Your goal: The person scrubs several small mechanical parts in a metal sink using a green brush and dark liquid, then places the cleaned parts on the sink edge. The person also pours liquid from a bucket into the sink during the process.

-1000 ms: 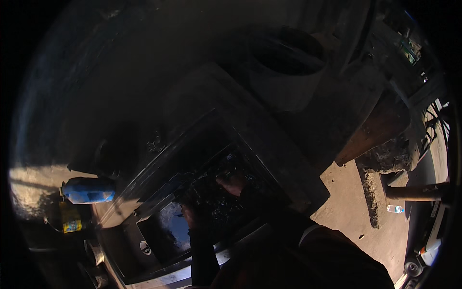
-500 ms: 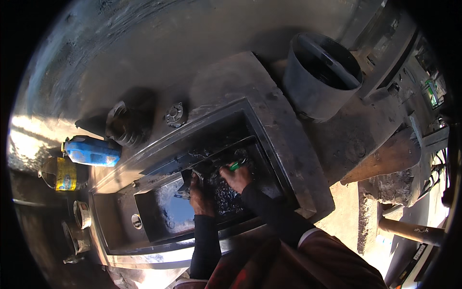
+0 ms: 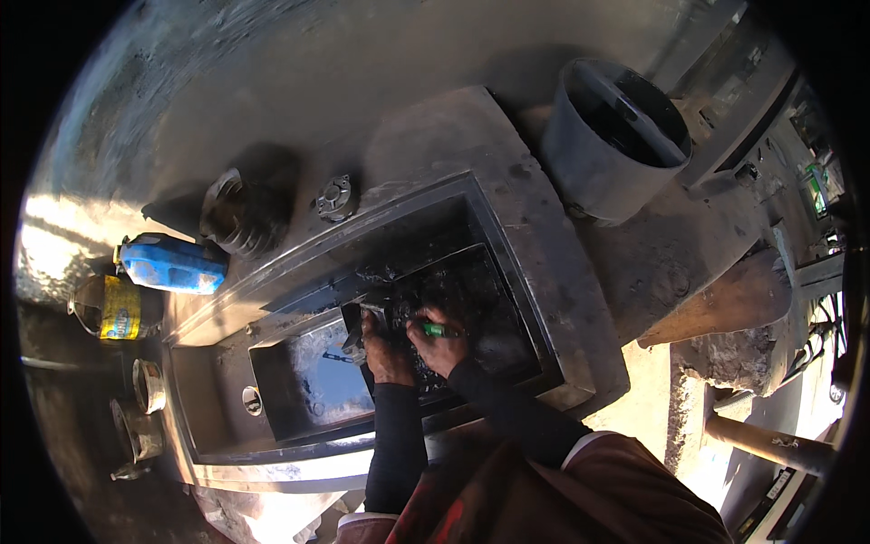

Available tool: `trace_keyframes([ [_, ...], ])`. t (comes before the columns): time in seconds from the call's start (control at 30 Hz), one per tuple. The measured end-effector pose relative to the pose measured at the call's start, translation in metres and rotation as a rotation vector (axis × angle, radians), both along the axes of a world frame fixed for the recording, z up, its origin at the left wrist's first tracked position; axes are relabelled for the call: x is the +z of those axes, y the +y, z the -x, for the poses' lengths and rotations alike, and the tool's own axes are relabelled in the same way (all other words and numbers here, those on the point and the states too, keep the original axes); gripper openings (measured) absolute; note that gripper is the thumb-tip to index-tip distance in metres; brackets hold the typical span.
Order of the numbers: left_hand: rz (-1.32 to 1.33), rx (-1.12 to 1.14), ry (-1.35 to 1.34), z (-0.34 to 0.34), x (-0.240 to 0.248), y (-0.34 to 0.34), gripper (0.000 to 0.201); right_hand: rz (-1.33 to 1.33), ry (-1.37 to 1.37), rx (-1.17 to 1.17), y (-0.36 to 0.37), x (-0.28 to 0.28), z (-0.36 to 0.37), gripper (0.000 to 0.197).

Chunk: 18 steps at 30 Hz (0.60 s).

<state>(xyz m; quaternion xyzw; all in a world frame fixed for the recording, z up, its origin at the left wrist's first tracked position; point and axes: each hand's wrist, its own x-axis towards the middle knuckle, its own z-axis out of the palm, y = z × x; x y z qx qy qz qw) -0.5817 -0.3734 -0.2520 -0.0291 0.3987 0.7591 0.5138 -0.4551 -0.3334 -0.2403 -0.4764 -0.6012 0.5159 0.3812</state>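
Both my hands are over a dark metal tray [image 3: 256, 363] of dark liquid, set inside a rectangular sink basin [image 3: 184, 410]. My left hand [image 3: 388, 352] is closed around a dark metal part [image 3: 355, 337], its thumb lying along the top. The part's full shape is hidden by my fingers and the shadow. My right hand [image 3: 437, 349] grips a tool with a green handle [image 3: 441, 331], just right of the part. The working end of this tool cannot be made out against the dark liquid.
A blue jug [image 3: 172, 264] and a yellow-labelled clear bottle [image 3: 120, 307] stand at the left. Beyond the basin are a dark, cut-open plastic container [image 3: 237, 213] and a round metal part [image 3: 337, 199]. A large grey bucket [image 3: 603, 159] stands at the far right.
My right hand has shifted slightly down, and the green handle now lies flatter. My left hand has moved a little to the right, still on the metal part. The whole view has shifted slightly.
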Motion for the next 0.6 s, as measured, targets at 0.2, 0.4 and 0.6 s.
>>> trace_keyframes([
  [0.2,-0.077,0.036,-0.031,-0.003,0.006,0.008,0.045,0.149,0.374,0.014,-0.027,-0.026,-0.008,0.023],
  [0.4,-0.101,0.116,-0.094,-0.004,0.033,0.005,0.044,0.419,0.530,-0.055,0.009,-0.032,-0.007,0.014],
  [0.6,-0.027,0.089,-0.091,0.005,0.037,0.000,0.040,0.454,0.529,0.055,0.026,-0.020,-0.005,0.013],
])
